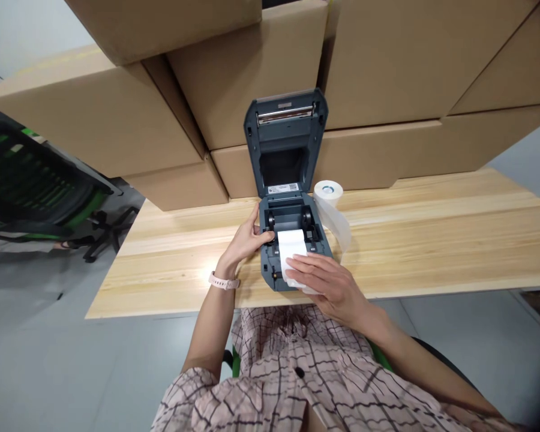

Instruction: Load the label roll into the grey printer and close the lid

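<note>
Flatly, the right grip (335,283) covers paper (291,243), closure unclear. Leftward, the left grip (244,241) clasps the printer (284,144), thumb inward.

Worktop (432,240): brightly lit, glare left of center.
Paper (291,246): nearly washed-out white.
Boxes (378,66): soft shadows at seams.
Chair (40,180): dim, blurred, stretched at left edge.

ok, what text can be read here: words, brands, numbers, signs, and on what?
None readable.
White label at the hinge end of the lid: fine print and what looks like a code, too small to read.
Small label near the lid's top: too small to read.
Roll, paper, boxes: no legible text on the visible sides.
</note>
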`<state>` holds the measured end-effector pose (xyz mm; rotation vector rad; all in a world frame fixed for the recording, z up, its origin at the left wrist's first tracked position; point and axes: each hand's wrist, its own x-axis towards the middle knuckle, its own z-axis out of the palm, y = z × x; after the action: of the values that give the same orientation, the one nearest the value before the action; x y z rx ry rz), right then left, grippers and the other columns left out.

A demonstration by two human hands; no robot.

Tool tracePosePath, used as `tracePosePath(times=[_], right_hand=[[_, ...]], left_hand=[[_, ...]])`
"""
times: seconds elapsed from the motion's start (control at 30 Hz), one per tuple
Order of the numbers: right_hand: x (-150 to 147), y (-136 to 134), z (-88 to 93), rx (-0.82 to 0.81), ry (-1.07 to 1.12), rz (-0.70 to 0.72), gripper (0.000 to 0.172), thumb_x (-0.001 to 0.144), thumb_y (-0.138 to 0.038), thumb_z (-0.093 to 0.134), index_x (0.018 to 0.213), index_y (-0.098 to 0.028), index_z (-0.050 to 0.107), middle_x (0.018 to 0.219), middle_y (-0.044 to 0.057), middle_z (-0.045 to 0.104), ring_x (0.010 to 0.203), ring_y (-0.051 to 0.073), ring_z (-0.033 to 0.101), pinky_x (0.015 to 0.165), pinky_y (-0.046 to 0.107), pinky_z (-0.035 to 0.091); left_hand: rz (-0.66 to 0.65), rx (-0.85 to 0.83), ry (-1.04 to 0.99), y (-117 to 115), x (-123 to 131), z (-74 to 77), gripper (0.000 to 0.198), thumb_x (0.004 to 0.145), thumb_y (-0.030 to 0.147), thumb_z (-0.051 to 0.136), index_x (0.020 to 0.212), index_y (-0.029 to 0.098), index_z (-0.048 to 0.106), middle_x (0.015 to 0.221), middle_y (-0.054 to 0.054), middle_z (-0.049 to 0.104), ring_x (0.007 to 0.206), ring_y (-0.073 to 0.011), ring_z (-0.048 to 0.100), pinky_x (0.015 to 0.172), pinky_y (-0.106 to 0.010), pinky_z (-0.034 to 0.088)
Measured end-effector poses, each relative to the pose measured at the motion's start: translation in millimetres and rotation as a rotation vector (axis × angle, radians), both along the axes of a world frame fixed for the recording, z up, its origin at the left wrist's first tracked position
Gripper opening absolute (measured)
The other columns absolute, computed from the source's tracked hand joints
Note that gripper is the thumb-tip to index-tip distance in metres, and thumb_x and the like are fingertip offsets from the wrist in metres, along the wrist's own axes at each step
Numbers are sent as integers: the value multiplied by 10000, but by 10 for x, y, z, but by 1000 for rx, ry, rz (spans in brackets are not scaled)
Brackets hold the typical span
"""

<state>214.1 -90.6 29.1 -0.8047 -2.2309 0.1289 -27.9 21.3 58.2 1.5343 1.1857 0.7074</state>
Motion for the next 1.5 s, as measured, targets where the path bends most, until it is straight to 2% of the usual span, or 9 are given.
tracePosePath(times=[0.33, 0.9, 1.03, 1.1, 1.2, 1.3, 1.37, 1.43, 1.5], right_hand=[[1, 27, 24, 71, 99, 22, 360, 1014, -126, 594, 1339, -228, 710, 1294, 68, 813, 1268, 224, 756, 1010, 435, 672], [-26, 18, -9, 80, 154, -3, 256, 1017, -143, 615, 1231, -215, 737, 1234, 60, 833, 1211, 208, 776, 948, 405, 661], [-20, -54, -4, 150, 84, -8, 261, 1045, -337, 642, 1254, -207, 728, 1295, 94, 810, 1248, 240, 759, 996, 456, 645], [-17, -123, 0, 151, 71, -3, 370, 1022, -494, 679, 1228, -192, 738, 1304, 114, 805, 1269, 256, 749, 1061, 486, 616], [4, -220, -2, 124, 122, 10, 447, 1014, -596, 655, 1193, -196, 745, 1255, 109, 823, 1251, 260, 760, 1144, 528, 563], [67, -263, 0, 79, 236, 27, 470, 1051, -611, 573, 1190, -200, 754, 1181, 108, 842, 1177, 251, 791, 1132, 527, 570], [123, -265, 7, 42, 289, 24, 478, 1067, -600, 539, 1180, -194, 767, 1146, 113, 847, 1140, 249, 802, 1104, 515, 586], [173, -264, 10, 25, 284, 15, 447, 1065, -572, 559, 1170, -196, 777, 1136, 108, 849, 1139, 252, 801, 1088, 508, 593], [203, -273, 4, 33, 255, 19, 391, 1052, -537, 604, 1169, -209, 781, 1152, 95, 848, 1170, 258, 790, 1096, 511, 587]], left_hand=[[17, 31, -54, 20, -38, -101, 1208, 805, 644, 853, 1721, 143, 244, 585, 72, 509, 478, -120, 405, 485, -262, 287], [-51, 106, -128, 60, -63, -189, 990, 846, 606, 851, 1634, 173, 434, 521, 93, 508, 368, -97, 431, 402, -244, 305], [22, 123, -143, 152, -154, -208, 873, 852, 674, 805, 1535, 188, 562, 544, 56, 570, 395, -117, 495, 399, -255, 352], [186, 236, -169, 260, -185, -90, 820, 839, 743, 772, 1436, 196, 647, 641, -3, 665, 498, -143, 601, 441, -264, 427], [378, 531, -244, 542, -132, 319, 712, 858, 814, 700, 1254, 224, 739, 1013, -104, 789, 883, -209, 755, 657, -306, 592], [326, 719, -301, 1015, 24, 836, 750, 851, 848, 680, 1325, 268, 724, 1385, -85, 736, 1295, -264, 698, 1004, -435, 634], [274, 761, -302, 1383, 137, 1091, 789, 873, 853, 642, 1381, 252, 708, 1431, -68, 711, 1375, -298, 672, 1104, -552, 601], [185, 709, -266, 1668, 231, 1223, 606, 946, 769, 611, 1266, 279, 771, 1289, -36, 757, 1342, -314, 708, 1076, -572, 628], [134, 562, -390, 1752, 296, 1251, 541, 1049, 691, 496, 1199, 265, 794, 1192, -47, 768, 1310, -296, 726, 1149, -533, 591]])
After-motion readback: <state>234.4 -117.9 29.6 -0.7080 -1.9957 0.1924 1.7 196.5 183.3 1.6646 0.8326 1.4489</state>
